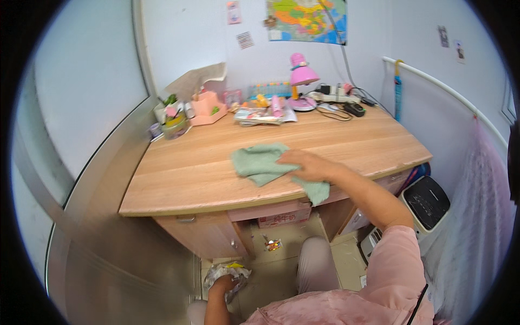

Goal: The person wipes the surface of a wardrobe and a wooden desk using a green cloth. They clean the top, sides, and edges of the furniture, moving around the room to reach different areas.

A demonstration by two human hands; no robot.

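Nearest, low beside the cabinet, the left hand (223, 283) has its fingers closed on a bundle of crumpled wrappers (242, 271), pale with a patch of yellow, above the tiled floor (271, 276). Further up, the right hand (307, 165) lies on a green cloth (259, 162) at the front of the wooden surface (179, 173), one corner of the cloth drooping over the edge; its fingers are bent onto the fabric, but blur hides whether they pinch or only press, so I cannot tell. Beyond the cloth sit a stack of papers (252, 117), a pink organizer (205, 112) to their left and a pink lamp (304, 77) to their right, with a colourful map (311, 23) on the wall behind
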